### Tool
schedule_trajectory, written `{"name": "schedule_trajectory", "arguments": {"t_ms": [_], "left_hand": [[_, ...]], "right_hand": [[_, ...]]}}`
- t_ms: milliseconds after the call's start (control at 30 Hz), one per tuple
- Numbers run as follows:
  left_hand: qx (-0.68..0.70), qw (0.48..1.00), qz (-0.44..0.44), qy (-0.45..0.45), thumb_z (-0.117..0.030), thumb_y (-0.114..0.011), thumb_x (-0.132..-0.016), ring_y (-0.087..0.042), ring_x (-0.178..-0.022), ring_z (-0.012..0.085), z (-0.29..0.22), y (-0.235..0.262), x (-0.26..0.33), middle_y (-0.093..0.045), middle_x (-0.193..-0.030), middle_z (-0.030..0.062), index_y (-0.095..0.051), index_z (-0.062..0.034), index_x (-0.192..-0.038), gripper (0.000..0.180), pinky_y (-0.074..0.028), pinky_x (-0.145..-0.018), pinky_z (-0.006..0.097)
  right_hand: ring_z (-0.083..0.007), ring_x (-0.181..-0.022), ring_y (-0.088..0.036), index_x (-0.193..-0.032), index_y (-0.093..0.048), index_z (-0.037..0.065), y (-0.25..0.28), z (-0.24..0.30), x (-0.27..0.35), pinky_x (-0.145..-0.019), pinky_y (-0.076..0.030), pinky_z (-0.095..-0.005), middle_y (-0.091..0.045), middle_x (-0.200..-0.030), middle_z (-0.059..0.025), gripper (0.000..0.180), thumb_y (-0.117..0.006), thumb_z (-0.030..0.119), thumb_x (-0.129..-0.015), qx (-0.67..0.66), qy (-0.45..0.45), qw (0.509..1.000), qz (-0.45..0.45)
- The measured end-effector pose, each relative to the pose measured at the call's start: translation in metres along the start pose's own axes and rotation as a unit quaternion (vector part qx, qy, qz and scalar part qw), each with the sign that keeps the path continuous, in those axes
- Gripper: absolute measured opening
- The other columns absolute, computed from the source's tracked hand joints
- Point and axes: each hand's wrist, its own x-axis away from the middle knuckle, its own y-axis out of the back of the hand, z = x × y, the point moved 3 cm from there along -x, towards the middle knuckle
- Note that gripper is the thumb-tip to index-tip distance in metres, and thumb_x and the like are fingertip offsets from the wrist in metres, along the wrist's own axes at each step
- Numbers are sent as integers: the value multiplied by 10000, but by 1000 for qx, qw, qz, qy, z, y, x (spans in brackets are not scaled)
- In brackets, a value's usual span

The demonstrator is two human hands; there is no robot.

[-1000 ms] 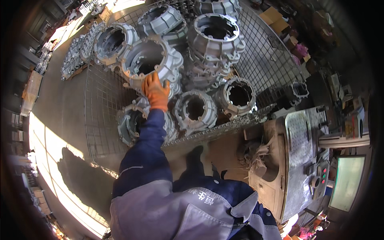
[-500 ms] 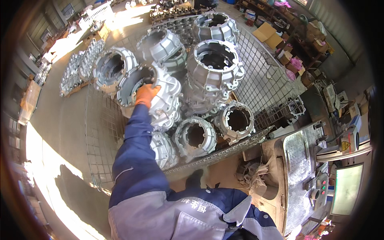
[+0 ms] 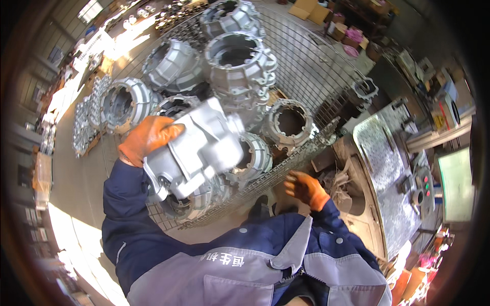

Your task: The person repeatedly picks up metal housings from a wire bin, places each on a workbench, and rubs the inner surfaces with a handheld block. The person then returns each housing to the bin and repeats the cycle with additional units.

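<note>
A silver cast-metal housing [image 3: 196, 145] hangs tilted in the grip of my left hand [image 3: 150, 137], which wears an orange glove. The fingers curl over its left rim, and its ribbed outer side faces up. It hides part of the castings below. My right hand [image 3: 306, 189], also orange-gloved, is off to the right with its fingers apart and nothing in it. More ring-shaped housings stand in a wire-mesh crate: a stacked pile [image 3: 237, 61], a single one at the left [image 3: 125, 104], and another by the crate's near side [image 3: 289, 124].
Mesh [image 3: 301, 56] walls the crate around the castings. On the right stands a metal-topped workbench [image 3: 380, 153], with a button panel [image 3: 422, 188] and a screen [image 3: 458, 186] beside it. Cardboard boxes [image 3: 309, 10] and shelves lie at the far right.
My left hand has lifted the housing off the pile and drawn it nearer, turning its outer side up. My right hand has come into view. The whole view has shifted.
</note>
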Motion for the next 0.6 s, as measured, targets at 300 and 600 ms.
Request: {"name": "schedule_trajectory", "arguments": {"t_ms": [300, 600], "left_hand": [[-120, 898, 313, -284, -413, -659, -869, -650, -779, 372, -214, -110, -93, -668, -842, 192, -680, -7, -926, 410, -505, -687, 428], [-255, 776, 355, -455, -373, -740, -760, -660, -711, 370, -388, -179, -165, -670, -778, 185, -701, -72, -906, 336, -506, -614, 433]], "right_hand": [[-246, -1066, -673, -1327, -560, 72, 10, 48, 83, -967, -539, -426, -682, -1197, -92, 563, -567, 504, -965, -64, 70, 995, -1], [-204, -646, -570, -1079, -636, 86, 97, 102, 203, -678, -531, -400, -650, -881, -41, 455, -589, 521, -952, -228, 280, 916, -172]]}}
